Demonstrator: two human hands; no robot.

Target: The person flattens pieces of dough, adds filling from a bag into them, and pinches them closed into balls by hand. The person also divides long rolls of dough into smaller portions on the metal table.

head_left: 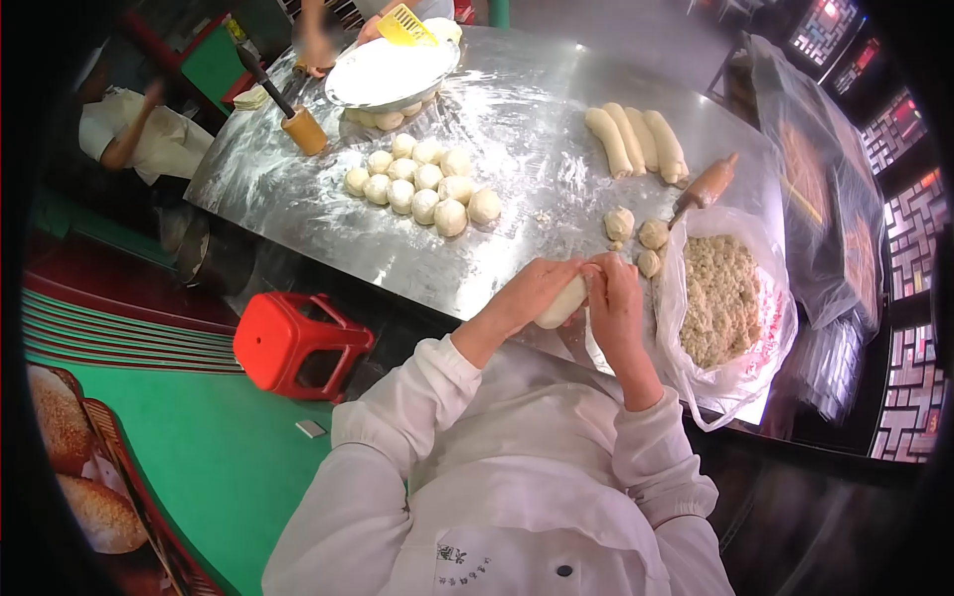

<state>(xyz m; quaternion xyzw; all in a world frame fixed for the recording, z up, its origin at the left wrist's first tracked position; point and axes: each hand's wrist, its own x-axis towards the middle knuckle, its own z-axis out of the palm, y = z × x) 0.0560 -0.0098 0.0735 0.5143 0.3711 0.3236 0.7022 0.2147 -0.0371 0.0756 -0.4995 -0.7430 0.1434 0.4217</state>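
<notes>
Both my hands are closed around one pale piece of dough [562, 306] at the near edge of the metal table. My left hand [537, 283] grips it from the left, and my right hand [614, 298] has its fingers bent over the upper right end. The fingertips meet there and partly cover the dough. Just beyond my right hand lie a lump of dough [618, 223] and two smaller ones [653, 234]. To its right sits an open plastic bag [778, 343] of crumbly beige filling [717, 298].
Several floured dough balls [427, 177] sit in rows on the metal table [537, 129]. Farther right are dough rolls [641, 139] and a rolling pin [708, 183]. A wooden roller [304, 131], a floury basin [393, 72], and another person's hand [316, 55] are beyond. A red stool [283, 343] stands left.
</notes>
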